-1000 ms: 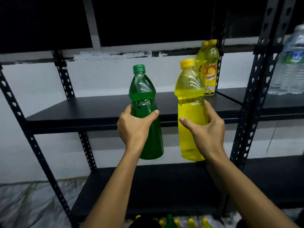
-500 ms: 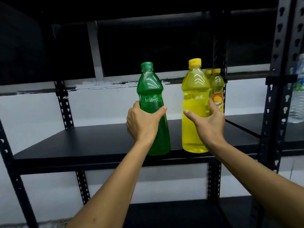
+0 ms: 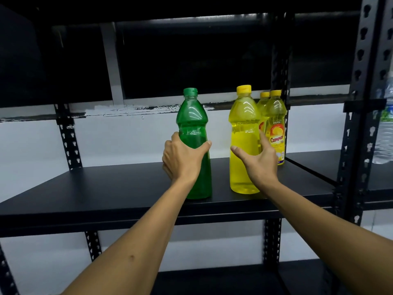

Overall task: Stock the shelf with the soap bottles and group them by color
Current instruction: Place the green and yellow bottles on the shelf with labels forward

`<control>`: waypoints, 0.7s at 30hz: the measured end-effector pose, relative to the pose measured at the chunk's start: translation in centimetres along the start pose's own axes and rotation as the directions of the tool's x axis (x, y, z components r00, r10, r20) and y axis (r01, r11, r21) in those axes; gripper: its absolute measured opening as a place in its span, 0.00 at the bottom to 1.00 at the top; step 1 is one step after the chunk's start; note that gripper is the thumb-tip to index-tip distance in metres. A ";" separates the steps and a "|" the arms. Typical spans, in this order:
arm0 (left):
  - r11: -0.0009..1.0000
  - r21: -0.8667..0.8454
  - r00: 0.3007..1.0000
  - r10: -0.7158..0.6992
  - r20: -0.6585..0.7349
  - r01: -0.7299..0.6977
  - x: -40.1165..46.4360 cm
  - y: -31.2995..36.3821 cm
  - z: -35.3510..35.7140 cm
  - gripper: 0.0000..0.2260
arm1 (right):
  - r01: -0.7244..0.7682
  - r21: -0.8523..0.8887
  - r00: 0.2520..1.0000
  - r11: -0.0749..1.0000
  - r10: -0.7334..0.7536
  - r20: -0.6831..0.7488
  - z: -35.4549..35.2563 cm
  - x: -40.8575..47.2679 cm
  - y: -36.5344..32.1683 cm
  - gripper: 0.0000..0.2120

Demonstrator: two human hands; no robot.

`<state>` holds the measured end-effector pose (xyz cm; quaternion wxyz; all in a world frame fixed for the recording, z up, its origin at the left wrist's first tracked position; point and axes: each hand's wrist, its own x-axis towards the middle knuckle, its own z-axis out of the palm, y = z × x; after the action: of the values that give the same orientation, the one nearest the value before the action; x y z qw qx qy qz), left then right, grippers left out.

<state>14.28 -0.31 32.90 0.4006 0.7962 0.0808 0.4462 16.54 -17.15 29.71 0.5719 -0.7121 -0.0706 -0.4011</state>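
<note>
A green soap bottle stands upright on the black middle shelf, near its front edge. My left hand grips it around the waist. Just to its right stands a plain yellow soap bottle. My right hand holds it, thumb across the front and index finger up its right side. Behind that bottle, at the shelf's right end, stand two yellow bottles with orange labels.
A black slotted upright separates this bay from the one to the right, where clear water bottles stand. The left half of the middle shelf is bare board. A lower black shelf lies beneath my arms.
Both hands lifted the green and yellow bottles from below shelf level and set them down on the middle shelf. The view tilted upward.
</note>
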 end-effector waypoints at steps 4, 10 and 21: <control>1.000 -0.024 1.000 -0.005 0.011 0.005 0.1 0.0 1.1 0.35 | 0.036 -0.058 0.999 0.998 -0.036 -0.001 0.2 0.0 0.7 0.43; 0.998 -0.055 1.000 -0.018 0.025 0.020 -0.7 -0.4 1.7 0.45 | 0.084 -0.296 0.996 0.952 -0.071 0.054 0.2 -0.9 2.4 0.47; 0.988 -0.120 0.991 -0.089 0.104 0.101 -2.7 -2.5 2.7 0.39 | 0.033 -0.361 0.995 0.932 0.006 0.104 0.0 -1.1 2.8 0.53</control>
<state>15.34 -1.48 28.56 0.4741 0.7856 0.0709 0.3911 17.44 -17.71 26.86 0.4238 -0.8245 -0.0300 -0.3736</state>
